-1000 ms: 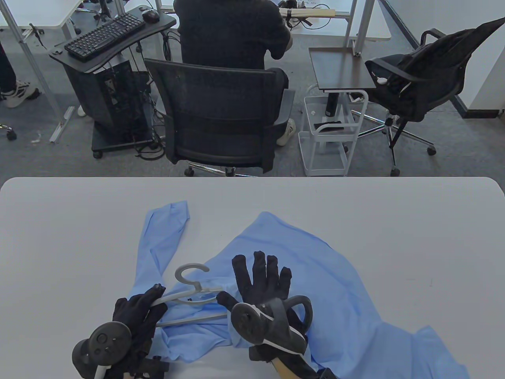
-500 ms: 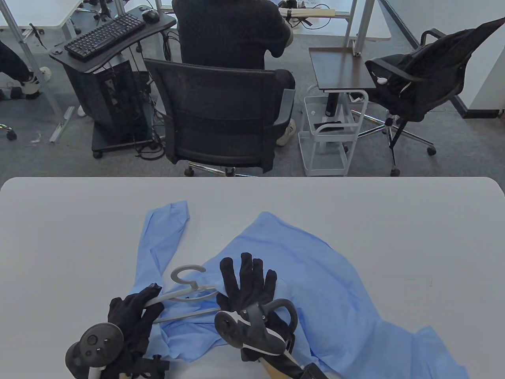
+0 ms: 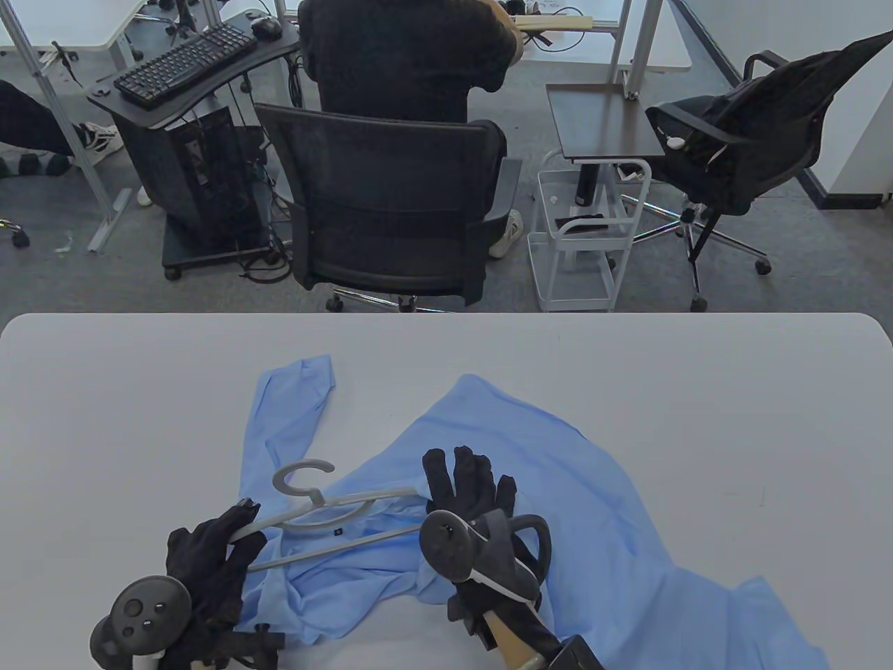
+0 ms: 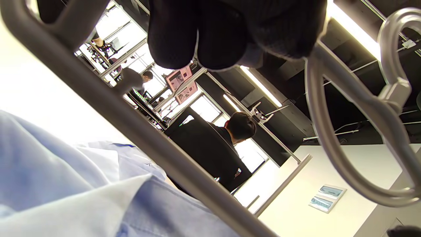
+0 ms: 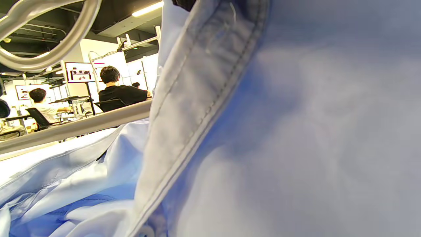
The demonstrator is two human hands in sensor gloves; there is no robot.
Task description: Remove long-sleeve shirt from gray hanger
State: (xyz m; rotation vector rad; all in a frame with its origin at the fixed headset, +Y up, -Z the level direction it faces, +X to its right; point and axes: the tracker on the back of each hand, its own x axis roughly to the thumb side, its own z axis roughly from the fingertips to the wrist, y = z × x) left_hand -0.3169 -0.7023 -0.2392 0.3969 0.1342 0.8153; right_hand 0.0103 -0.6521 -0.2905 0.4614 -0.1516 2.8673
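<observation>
Change: since the earlier frame I see the gray hanger [image 3: 328, 513] slid left, most of it out of the shirt.
Left hand [image 3: 209, 558]: fingers closed around the hanger's left arm.
Shirt [image 3: 530, 502]: light blue, spread on the table [image 3: 698, 377] (one hanger tip under its fabric).
Right hand [image 3: 471, 492]: fingers spread flat, pressing the shirt.

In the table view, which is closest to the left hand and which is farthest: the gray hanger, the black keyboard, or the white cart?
From the left hand:
1. Gray hanger: the hand grips its left end.
2. Black keyboard: far back, on the left desk.
3. White cart: beyond the table, to the right.
</observation>
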